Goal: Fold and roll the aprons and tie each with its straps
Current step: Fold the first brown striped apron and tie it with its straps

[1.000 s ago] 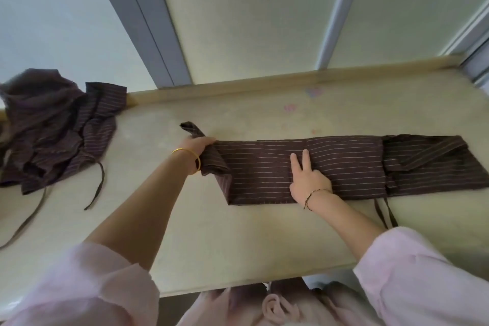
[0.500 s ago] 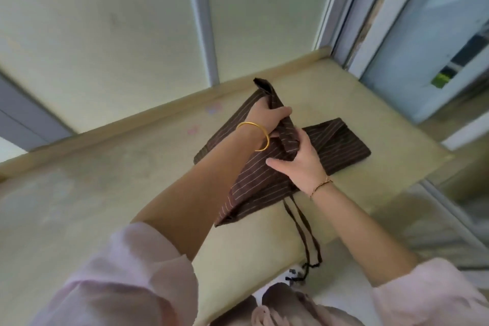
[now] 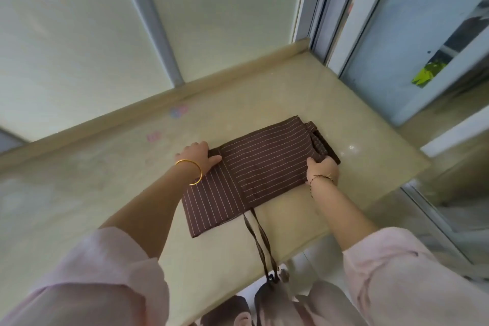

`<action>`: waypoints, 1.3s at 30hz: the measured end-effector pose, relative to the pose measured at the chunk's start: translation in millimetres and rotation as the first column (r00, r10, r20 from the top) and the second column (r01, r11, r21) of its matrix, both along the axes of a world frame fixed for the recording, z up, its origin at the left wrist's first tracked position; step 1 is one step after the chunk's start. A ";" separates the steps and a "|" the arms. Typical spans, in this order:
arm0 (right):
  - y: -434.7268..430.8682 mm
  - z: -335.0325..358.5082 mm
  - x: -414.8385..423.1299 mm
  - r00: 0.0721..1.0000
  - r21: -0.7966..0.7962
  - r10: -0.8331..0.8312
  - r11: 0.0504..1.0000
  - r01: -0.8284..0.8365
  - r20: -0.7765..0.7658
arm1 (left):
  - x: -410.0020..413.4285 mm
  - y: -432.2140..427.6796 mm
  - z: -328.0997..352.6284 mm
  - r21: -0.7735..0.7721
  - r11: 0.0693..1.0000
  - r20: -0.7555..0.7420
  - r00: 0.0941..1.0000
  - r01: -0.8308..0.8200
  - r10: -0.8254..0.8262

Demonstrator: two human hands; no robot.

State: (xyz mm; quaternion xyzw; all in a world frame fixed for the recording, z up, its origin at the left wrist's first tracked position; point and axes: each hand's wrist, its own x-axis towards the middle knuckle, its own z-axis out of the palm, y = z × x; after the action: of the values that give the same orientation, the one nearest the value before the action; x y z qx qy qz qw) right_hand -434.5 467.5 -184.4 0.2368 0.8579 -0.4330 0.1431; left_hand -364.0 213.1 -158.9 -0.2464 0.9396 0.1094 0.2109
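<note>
Change vs. half a second ago: the apron (image 3: 264,167) is no longer bunched up between my hands. It now lies flat on the counter (image 3: 105,180), with the left end brought over onto the right half. The long strip seen a second ago is now a doubled, shorter piece. A single lower layer still sticks out at the near left.

Left hand (image 3: 201,157): at the far left edge of the upper layer, thumb on top and fingers curled over the edge, pinching the cloth.
Right hand (image 3: 321,171): at the right end, fingers curled round the cloth there, gripping it.

Straps (image 3: 260,241): two, running out from the near edge of the apron and hanging over the counter's near lip. Their ends are knotted below.

Surroundings: pale wall panels behind, and a window frame (image 3: 325,21) at the far right. There are small pink and blue marks (image 3: 178,111) on the counter, far left of the apron. Nothing lies on the cloth except my hands.

Materials: the apron is brown woven fabric with thin pale stripes. The counter is smooth, glossy beige stone. I have a gold bangle (image 3: 191,172) on my left wrist, a thread bracelet (image 3: 321,178) on my right, and pink sleeves (image 3: 383,259).
</note>
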 end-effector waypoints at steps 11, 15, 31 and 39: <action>-81.8 -1.3 37.0 0.906 -0.099 0.420 0.901 -0.423 -0.049 | 78.0 -90.7 11.3 -0.216 0.975 0.177 0.984 0.048 -0.009; -99.0 6.7 35.4 0.793 0.310 0.602 0.774 -0.552 -0.089 | 91.9 -94.3 7.3 -0.255 0.967 0.019 1.000 0.015 -0.011; -73.3 -19.3 33.0 0.786 0.251 0.465 0.884 -0.393 -0.407 | 99.0 -90.0 -21.2 -0.161 0.981 -0.140 0.987 -0.104 0.082; -87.7 -22.3 16.5 0.821 0.434 0.537 0.798 -0.419 -0.195 | 114.6 -103.1 -14.8 -0.046 0.986 0.004 0.987 -0.159 0.159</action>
State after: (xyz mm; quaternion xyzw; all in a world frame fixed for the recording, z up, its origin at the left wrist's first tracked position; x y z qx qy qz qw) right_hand -418.0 379.8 -206.7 -0.0383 0.9670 -0.2430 0.0658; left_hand -249.4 109.9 -173.7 -0.3256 0.9184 0.1036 0.1995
